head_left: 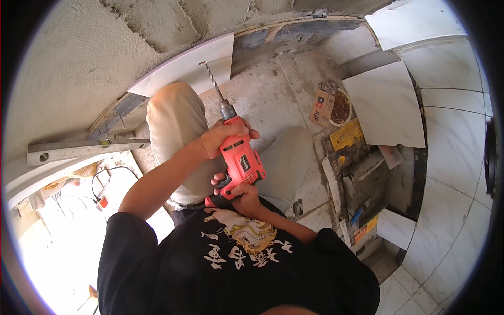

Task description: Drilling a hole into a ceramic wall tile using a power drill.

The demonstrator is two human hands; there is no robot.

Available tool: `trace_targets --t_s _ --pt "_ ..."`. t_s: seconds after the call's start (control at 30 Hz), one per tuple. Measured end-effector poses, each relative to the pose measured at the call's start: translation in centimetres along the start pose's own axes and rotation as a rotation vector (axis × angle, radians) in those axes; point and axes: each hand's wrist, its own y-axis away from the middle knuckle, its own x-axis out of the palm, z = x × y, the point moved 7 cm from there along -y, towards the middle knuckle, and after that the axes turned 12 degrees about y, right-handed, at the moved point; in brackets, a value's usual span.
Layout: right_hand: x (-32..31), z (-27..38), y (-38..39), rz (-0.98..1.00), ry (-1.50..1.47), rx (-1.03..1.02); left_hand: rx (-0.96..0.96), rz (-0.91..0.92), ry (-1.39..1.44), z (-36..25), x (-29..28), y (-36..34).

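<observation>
A red power drill (242, 164) points up and away from me, held in both hands over my bent knees. My left hand (224, 137) wraps round its front housing just behind the chuck. Lower down, my right hand (244, 199) grips the drill's rear handle; some of its fingers are hidden. From the chuck runs a long spiral drill bit (213, 81). Its tip meets a small dark chipped spot in a white tile (176, 73) set against the rough wall. Whether the tip has gone into the tile, I cannot tell.
A spirit level (84, 150) lies at the left, above a cable (113, 169). To the right are a cardboard box (322, 107), a round container of brown material (341, 107), a large leaning tile (388, 102) and a grey, mortar-stained recess (367, 181). Rough plastered wall (105, 58) rises ahead.
</observation>
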Motion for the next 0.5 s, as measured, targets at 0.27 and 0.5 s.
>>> trace_targets --t_s 0.27,0.5 --pt "-0.8 -0.2 -0.3 0.015 -0.026 -0.106 0.005 0.072 0.046 0.7 -1.5 -1.6" --pt "-0.1 0.1 -0.2 0.065 0.007 -0.099 0.016 0.082 0.071 0.6 -1.5 -1.5"
